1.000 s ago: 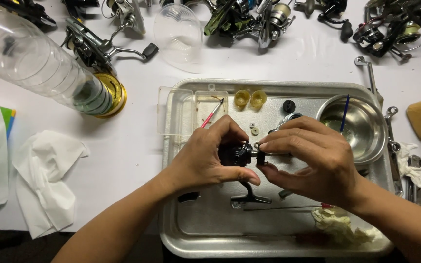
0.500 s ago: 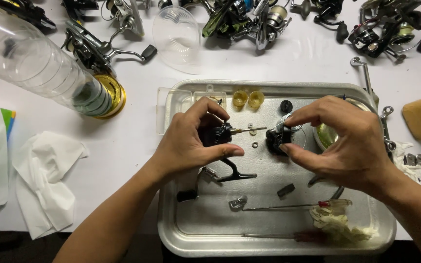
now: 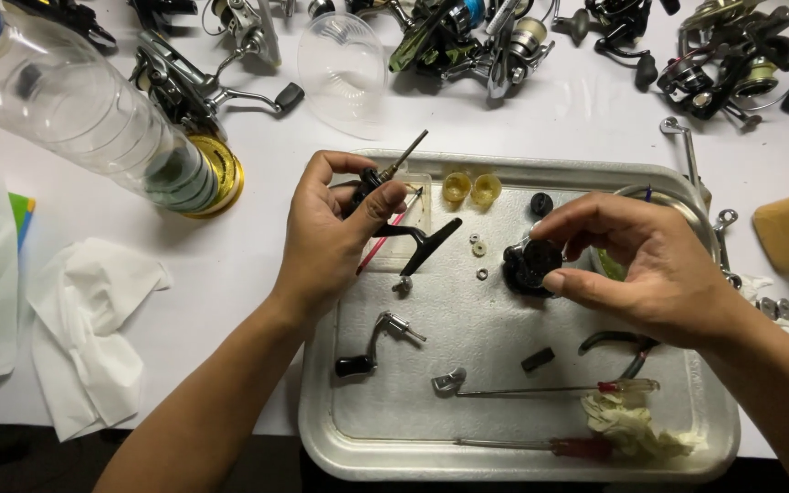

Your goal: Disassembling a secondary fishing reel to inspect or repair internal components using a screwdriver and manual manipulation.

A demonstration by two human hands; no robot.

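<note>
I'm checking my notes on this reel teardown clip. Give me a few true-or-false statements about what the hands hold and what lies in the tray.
1. The left hand holds a black reel body with a metal shaft sticking up. True.
2. The right hand holds a red-handled screwdriver. False: it grips a round black reel part; the red-handled screwdriver lies in the metal tray.
3. Two small yellow cups sit at the tray's far edge. True.
4. The clear plastic bottle stands upright inside the tray. False: it lies tilted on the white table, left of the tray.
5. A crank handle with a black knob lies in the tray. True.
</note>
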